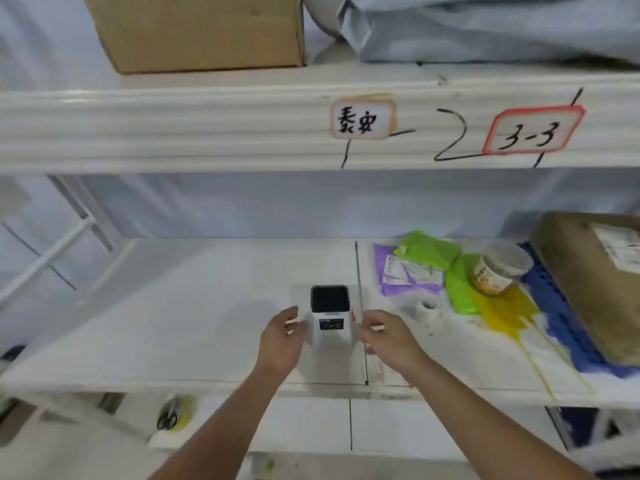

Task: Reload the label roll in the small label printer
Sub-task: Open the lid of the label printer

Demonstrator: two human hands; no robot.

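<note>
A small white label printer (330, 317) with a dark top stands upright on the white shelf (173, 306), near its front edge. My left hand (282, 336) is at its left side and my right hand (384, 336) at its right side, fingers curled and spread; contact with the printer's sides is unclear. A white label roll (427, 308) lies on the shelf just right of my right hand, apart from the printer.
Right of the roll lie purple (405, 271) and green (446, 265) bags, a jar (498, 270), a yellow bag and a brown parcel (595, 278). A cardboard box (201, 29) sits on the upper shelf. Scissors (168, 415) lie below.
</note>
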